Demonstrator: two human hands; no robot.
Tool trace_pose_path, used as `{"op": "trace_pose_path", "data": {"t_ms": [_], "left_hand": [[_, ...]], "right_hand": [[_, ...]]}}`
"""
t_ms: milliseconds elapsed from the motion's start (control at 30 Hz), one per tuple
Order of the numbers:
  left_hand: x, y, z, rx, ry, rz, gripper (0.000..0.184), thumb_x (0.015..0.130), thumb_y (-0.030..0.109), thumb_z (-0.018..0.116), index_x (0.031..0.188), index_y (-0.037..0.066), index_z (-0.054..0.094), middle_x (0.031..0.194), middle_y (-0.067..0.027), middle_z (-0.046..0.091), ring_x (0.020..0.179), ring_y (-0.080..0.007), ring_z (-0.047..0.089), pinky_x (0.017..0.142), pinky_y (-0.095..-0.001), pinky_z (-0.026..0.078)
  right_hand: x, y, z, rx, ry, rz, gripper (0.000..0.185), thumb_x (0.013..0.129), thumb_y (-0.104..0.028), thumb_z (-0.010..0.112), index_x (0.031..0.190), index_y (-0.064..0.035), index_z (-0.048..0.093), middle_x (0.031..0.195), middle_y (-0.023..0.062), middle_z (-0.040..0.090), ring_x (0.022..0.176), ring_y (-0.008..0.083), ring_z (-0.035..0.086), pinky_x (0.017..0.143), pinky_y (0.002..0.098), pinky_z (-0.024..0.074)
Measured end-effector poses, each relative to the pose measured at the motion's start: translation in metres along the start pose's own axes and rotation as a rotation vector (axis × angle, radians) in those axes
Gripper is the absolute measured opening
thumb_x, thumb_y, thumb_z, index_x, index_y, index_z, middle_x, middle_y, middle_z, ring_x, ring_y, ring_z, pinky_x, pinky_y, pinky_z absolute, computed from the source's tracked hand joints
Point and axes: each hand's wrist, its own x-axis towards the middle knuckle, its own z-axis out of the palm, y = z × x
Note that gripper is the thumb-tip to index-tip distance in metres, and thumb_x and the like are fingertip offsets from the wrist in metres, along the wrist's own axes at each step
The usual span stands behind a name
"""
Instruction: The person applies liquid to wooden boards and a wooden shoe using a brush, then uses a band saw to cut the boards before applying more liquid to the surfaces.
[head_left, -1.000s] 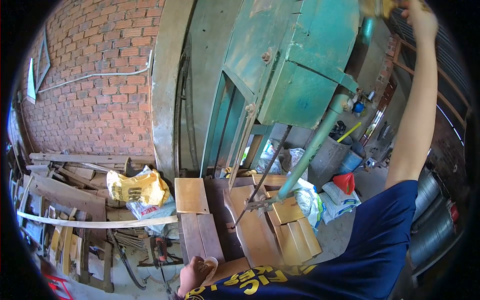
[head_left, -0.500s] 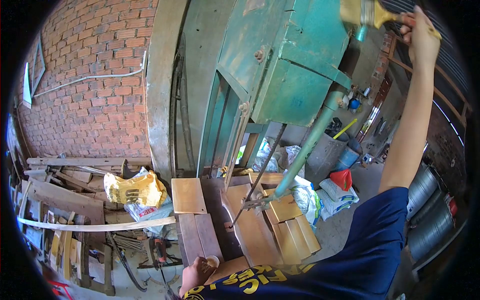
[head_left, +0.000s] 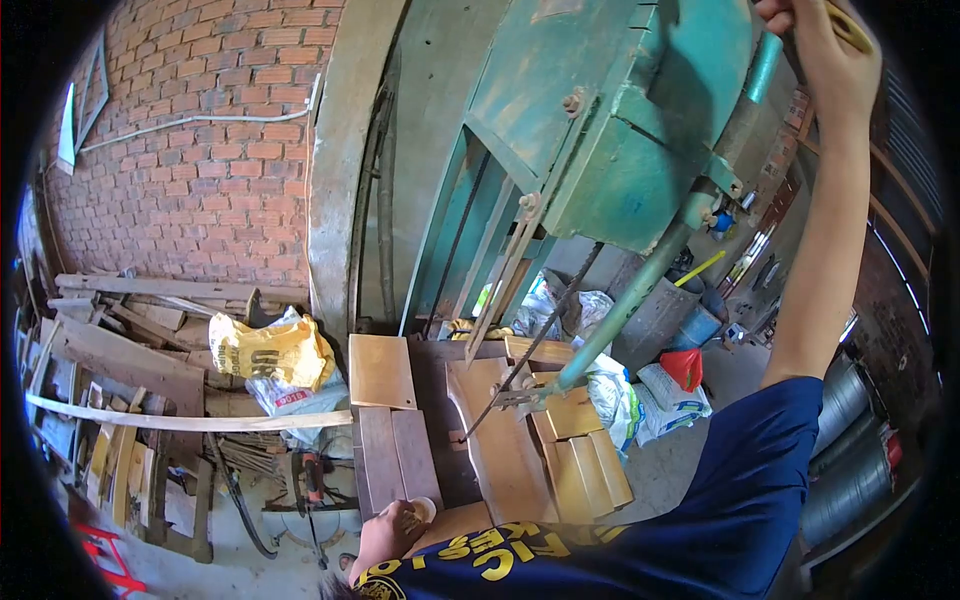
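Observation:
My right hand (head_left: 832, 58) is raised at the top right, closed around a paintbrush. Only the butt of the paintbrush handle (head_left: 852, 28) shows; its bristles are beyond the top edge. Nearby stands a tall green metal machine (head_left: 625, 190), like a bandsaw, with a shadow across its upper housing. Low in the view, my left hand (head_left: 388, 535) is closed at a small round pale-rimmed cup (head_left: 426, 508), beside dark boards (head_left: 395, 450) on the machine's table. Its contents cannot be made out. A bare saw blade (head_left: 550, 325) slants down to the wooden boards.
Planks (head_left: 510, 430) and wooden blocks (head_left: 585, 475) lie on the table. A green pipe (head_left: 630, 310) slants across it. At left are scrap timber (head_left: 130, 360) and a yellow bag (head_left: 275, 350). White sacks (head_left: 668, 400) and metal drums (head_left: 850, 470) stand at right.
My right hand has moved up, carrying the paintbrush mostly out of view. The view has shifted slightly, so the machine appears farther right. My left hand stays at the cup.

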Motion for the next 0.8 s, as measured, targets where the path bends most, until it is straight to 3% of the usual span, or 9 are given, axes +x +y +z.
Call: {"op": "trace_pose_path", "data": {"t_ms": [133,267,300,433,467,533,633,767,800], "left_hand": [[-0.001,-0.003,-0.005,-0.017,-0.053,-0.018,0.044,0.073,0.044,0.071,0.097,0.011,0.055,0.08,-0.0154,0.066,0.072,-0.033,0.065,0.064,-0.0409,0.053],[0.002,-0.009,-0.011,-0.01,-0.079,0.035,0.044,0.074,0.044,0.071,0.097,0.011,0.055,0.083,-0.0142,0.066,0.073,-0.0325,0.065,0.064,-0.0407,0.053],[0.0,-0.015,-0.014,-0.026,-0.095,0.067,0.043,0.075,0.044,0.071,0.097,0.01,0.054,0.085,-0.0139,0.066,0.073,-0.0324,0.065,0.065,-0.0406,0.053],[0.0,-0.024,-0.023,-0.056,-0.147,0.094,0.044,0.076,0.044,0.069,0.098,0.009,0.053,0.087,-0.015,0.065,0.076,-0.0338,0.065,0.065,-0.0408,0.052],[0.002,-0.031,-0.022,-0.052,-0.162,0.107,0.044,0.076,0.044,0.069,0.098,0.009,0.053,0.087,-0.015,0.065,0.076,-0.0338,0.065,0.065,-0.0408,0.052],[0.0,-0.05,-0.011,0.014,-0.229,0.139,0.045,0.079,0.045,0.065,0.102,0.009,0.052,0.087,-0.0165,0.065,0.078,-0.035,0.064,0.067,-0.042,0.052],[0.0,-0.039,-0.03,-0.057,-0.312,0.117,0.046,0.08,0.046,0.063,0.106,0.01,0.051,0.089,-0.0188,0.065,0.081,-0.0375,0.063,0.07,-0.0453,0.051],[0.001,-0.041,-0.031,-0.068,-0.362,0.14,0.048,0.079,0.049,0.063,0.106,0.011,0.049,0.083,-0.0218,0.064,0.079,-0.0402,0.062,0.07,-0.0476,0.05],[0.0,-0.041,-0.033,-0.043,-0.393,0.123,0.049,0.079,0.05,0.062,0.107,0.012,0.048,0.08,-0.023,0.063,0.078,-0.0408,0.062,0.07,-0.0479,0.05]], "right_hand": [[0.029,-0.05,0.02,0.257,-0.321,0.393,0.04,0.095,-0.027,0.05,0.063,-0.0049,0.06,0.049,0.0046,0.055,0.033,0.0058,0.046,0.029,0.0157,0.034],[0.044,-0.06,0.053,-0.155,-0.394,-0.091,0.043,0.094,-0.029,0.052,0.057,-0.0065,0.054,0.044,0.0032,0.049,0.035,0.0051,0.045,0.033,0.0195,0.0363],[0.075,-0.114,0.073,-0.29,-0.516,0.887,0.045,0.093,-0.028,0.052,0.053,-0.0074,0.051,0.043,0.0018,0.046,0.037,0.005,0.045,0.036,0.0213,0.0375],[0.047,-0.092,0.028,-0.002,-0.46,0.64,0.048,0.092,-0.03,0.053,0.051,-0.0066,0.049,0.045,0.0011,0.048,0.035,0.0082,0.045,0.041,0.0213,0.0408],[0.052,-0.063,-0.001,0.373,-0.771,0.72,0.03,0.088,-0.023,0.06,0.066,-0.0032,0.058,0.053,0.0,0.05,0.042,0.0078,0.045,0.048,0.0211,0.0415],[0.007,-0.033,-0.047,0.291,-0.723,0.916,0.035,0.094,-0.032,0.05,0.095,0.0003,0.063,0.077,0.0077,0.063,0.059,0.0098,0.055,0.05,0.0213,0.0425],[-0.067,-0.057,-0.075,-0.152,-0.658,1.24,0.04,0.093,-0.043,0.049,0.095,-0.0057,0.065,0.072,0.0005,0.061,0.059,0.0046,0.05,0.048,0.0187,0.0335],[-0.186,-0.084,-0.078,-0.354,-0.892,1.496,0.045,0.092,-0.043,0.051,0.101,-0.0004,0.062,0.079,0.0073,0.064,0.066,0.0145,0.054,0.064,0.0301,0.0452],[-0.201,-0.101,-0.067,-0.163,-0.668,1.634,0.046,0.092,-0.045,0.05,0.099,-0.0012,0.061,0.076,0.0065,0.062,0.067,0.0137,0.054,0.06,0.029,0.0449]]}}
